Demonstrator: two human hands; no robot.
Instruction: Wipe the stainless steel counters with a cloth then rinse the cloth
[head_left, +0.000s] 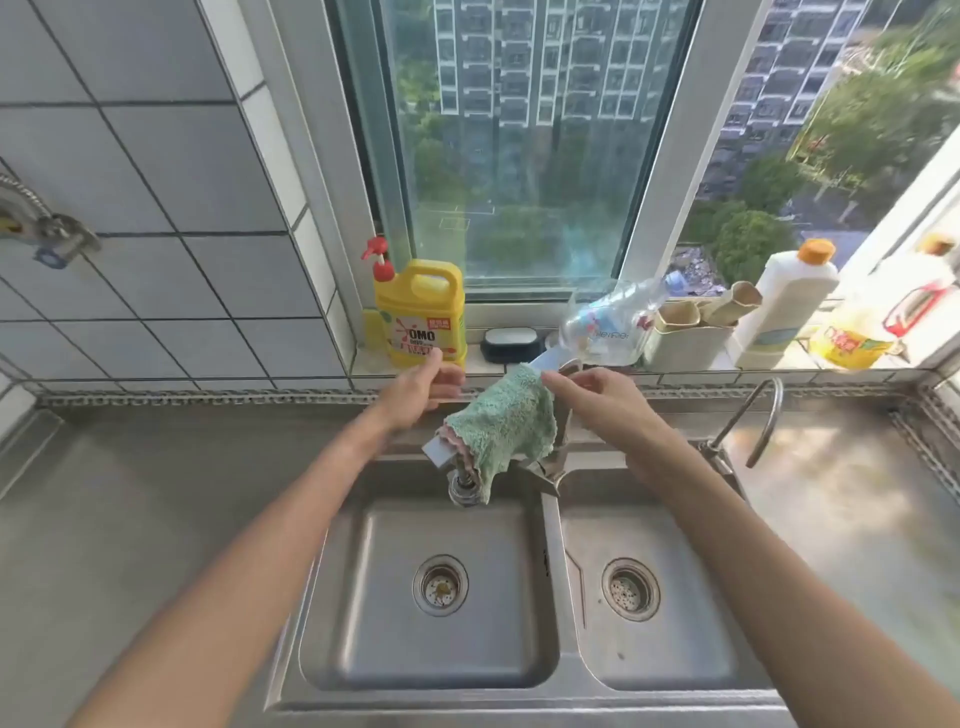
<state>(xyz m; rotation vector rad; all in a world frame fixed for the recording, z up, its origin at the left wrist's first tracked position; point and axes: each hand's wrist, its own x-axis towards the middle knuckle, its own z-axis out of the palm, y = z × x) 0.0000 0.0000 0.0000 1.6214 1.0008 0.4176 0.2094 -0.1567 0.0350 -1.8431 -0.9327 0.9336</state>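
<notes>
A green cloth (501, 421) with a pink underside hangs draped over the faucet (464, 486) above the left basin of the double sink (550, 525). My right hand (597, 397) reaches in from the right, and its fingertips pinch the cloth's upper right edge. My left hand (421, 387) hovers just left of the cloth with loosely curled fingers, holding nothing. Stainless steel counter lies to the left (130, 499) and to the right (841, 499) of the sink.
On the windowsill stand a yellow detergent jug (421, 312), a dark soap dish (511, 343), a clear plastic bottle (608, 322), a white holder (685, 338), a white bottle (789, 306) and a yellow oil bottle (857, 338). A second curved tap (758, 421) rises right of the sink.
</notes>
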